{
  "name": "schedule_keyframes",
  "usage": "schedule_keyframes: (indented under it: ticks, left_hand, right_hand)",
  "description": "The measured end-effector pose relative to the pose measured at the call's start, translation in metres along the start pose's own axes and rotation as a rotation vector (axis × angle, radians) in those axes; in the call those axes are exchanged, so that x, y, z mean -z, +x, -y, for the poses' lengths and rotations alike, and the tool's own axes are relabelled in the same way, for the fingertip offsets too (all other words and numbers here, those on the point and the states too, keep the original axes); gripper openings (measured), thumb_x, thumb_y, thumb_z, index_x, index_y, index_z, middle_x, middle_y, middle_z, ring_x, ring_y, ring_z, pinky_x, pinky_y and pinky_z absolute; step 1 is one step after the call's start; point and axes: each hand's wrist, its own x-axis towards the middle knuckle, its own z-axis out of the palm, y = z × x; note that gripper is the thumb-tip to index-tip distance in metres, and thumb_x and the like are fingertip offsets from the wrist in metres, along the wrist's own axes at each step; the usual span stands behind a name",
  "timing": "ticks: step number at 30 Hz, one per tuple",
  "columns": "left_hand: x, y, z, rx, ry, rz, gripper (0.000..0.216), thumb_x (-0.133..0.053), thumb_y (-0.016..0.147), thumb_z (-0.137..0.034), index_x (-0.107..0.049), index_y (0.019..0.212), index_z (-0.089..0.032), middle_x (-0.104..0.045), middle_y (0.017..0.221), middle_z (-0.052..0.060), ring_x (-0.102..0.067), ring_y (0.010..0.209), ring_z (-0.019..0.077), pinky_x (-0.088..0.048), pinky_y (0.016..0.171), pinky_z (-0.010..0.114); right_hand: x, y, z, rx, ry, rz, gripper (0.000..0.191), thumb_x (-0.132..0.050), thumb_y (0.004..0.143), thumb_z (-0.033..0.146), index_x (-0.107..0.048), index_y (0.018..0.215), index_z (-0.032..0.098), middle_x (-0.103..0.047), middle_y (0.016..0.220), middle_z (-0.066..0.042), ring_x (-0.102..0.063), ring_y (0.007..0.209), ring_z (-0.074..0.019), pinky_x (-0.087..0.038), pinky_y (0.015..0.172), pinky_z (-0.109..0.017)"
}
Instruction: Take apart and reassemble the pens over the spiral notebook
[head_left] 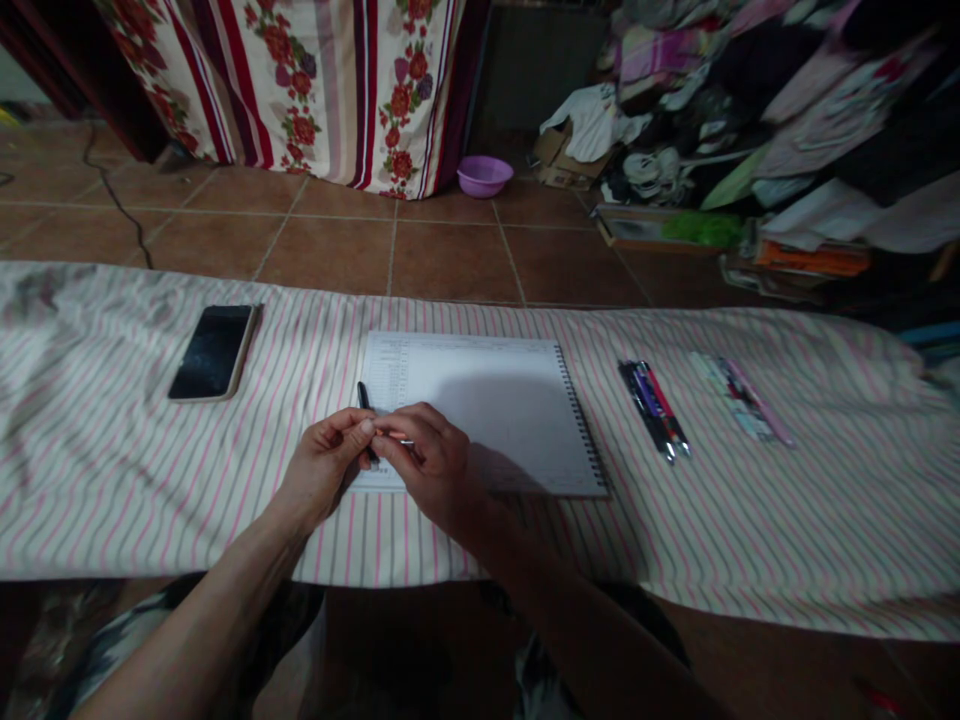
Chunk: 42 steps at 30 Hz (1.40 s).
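My left hand (pixel 334 450) is closed, its thumb and fingers pinched together over the left edge of a spiral notebook (pixel 517 400). A black pen (pixel 364 396) pokes up past its fingertips, and its lower part shows between my two hands. Touching those fingertips is my right hand (pixel 431 455), also closed in a pinch. A thin, light-coloured piece (pixel 406 441) shows among its fingers; its kind is hard to make out. The notebook lies open at a white page with printed lines along its left side, the black coil at right.
On the striped cloth (pixel 750 530) a phone (pixel 212 352) lies to the left. Several pens (pixel 654 408) lie right of the notebook, and more light-coloured pens (pixel 750 400) beyond them. A purple basin (pixel 484 176), a floral curtain (pixel 337 90) and heaped clothes (pixel 810 110) are farther back.
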Motion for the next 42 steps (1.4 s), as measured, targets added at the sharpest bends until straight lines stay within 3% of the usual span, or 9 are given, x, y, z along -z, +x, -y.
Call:
schedule_keyframes:
  ticks: [4, 10, 14, 30, 36, 42]
  left_hand:
    - [-0.002, 0.000, -0.001, -0.034, 0.006, 0.002, 0.012, -0.071, 0.069, -0.022, -0.067, 0.076, -0.013, -0.062, 0.055, -0.001, -0.048, 0.046, 0.0026, -0.038, 0.049, 0.012]
    - [-0.003, 0.000, -0.002, -0.060, 0.024, -0.025, 0.012, -0.070, 0.069, -0.018, -0.067, 0.079, -0.013, -0.066, 0.061, 0.002, -0.053, 0.051, 0.0054, -0.038, 0.047, 0.013]
    - [-0.002, 0.001, -0.001, -0.070, 0.028, -0.043, 0.014, -0.072, 0.066, -0.015, -0.067, 0.079, -0.014, -0.065, 0.060, 0.001, -0.055, 0.053, 0.0058, -0.038, 0.046, 0.013]
    - [-0.003, -0.002, 0.000, -0.087, 0.050, -0.063, 0.018, -0.074, 0.063, -0.018, -0.070, 0.080, -0.016, -0.070, 0.070, 0.003, -0.060, 0.061, 0.0091, -0.042, 0.049, 0.016]
    - [-0.007, -0.004, -0.002, -0.093, 0.148, -0.096, 0.015, -0.074, 0.063, -0.021, -0.071, 0.077, -0.017, -0.065, 0.063, 0.001, -0.054, 0.053, 0.0083, -0.041, 0.047, 0.018]
    - [-0.006, -0.005, -0.001, -0.133, 0.256, -0.066, 0.011, -0.072, 0.065, -0.023, -0.070, 0.075, -0.018, -0.060, 0.075, 0.001, -0.050, 0.057, 0.0064, -0.039, 0.047, 0.017]
  right_hand:
    - [0.000, 0.001, 0.001, -0.028, 0.015, -0.020, 0.008, -0.055, 0.082, 0.017, -0.062, 0.085, 0.016, -0.066, 0.079, -0.006, -0.061, 0.075, -0.0133, -0.051, 0.068, -0.024]
    - [0.000, 0.002, -0.002, -0.233, 0.008, -0.077, 0.008, -0.057, 0.077, 0.014, -0.065, 0.079, 0.018, -0.066, 0.074, -0.003, -0.062, 0.069, -0.0122, -0.050, 0.064, -0.022]
    - [-0.001, 0.001, -0.005, -0.292, 0.044, -0.056, 0.008, -0.058, 0.077, 0.016, -0.066, 0.078, 0.018, -0.066, 0.074, -0.003, -0.062, 0.069, -0.0126, -0.050, 0.064, -0.022]
    - [0.002, -0.001, -0.011, -0.323, 0.130, 0.017, 0.013, -0.057, 0.079, 0.017, -0.069, 0.080, 0.021, -0.067, 0.075, -0.003, -0.062, 0.071, -0.0137, -0.049, 0.067, -0.026]
    - [0.001, -0.003, -0.016, -0.317, 0.125, 0.058, 0.015, -0.056, 0.079, 0.015, -0.070, 0.083, 0.021, -0.066, 0.074, -0.003, -0.061, 0.072, -0.0142, -0.049, 0.068, -0.027]
    - [-0.001, -0.004, -0.017, -0.305, 0.075, 0.118, 0.015, -0.055, 0.080, 0.013, -0.069, 0.082, 0.019, -0.064, 0.074, -0.003, -0.061, 0.072, -0.0148, -0.049, 0.067, -0.027]
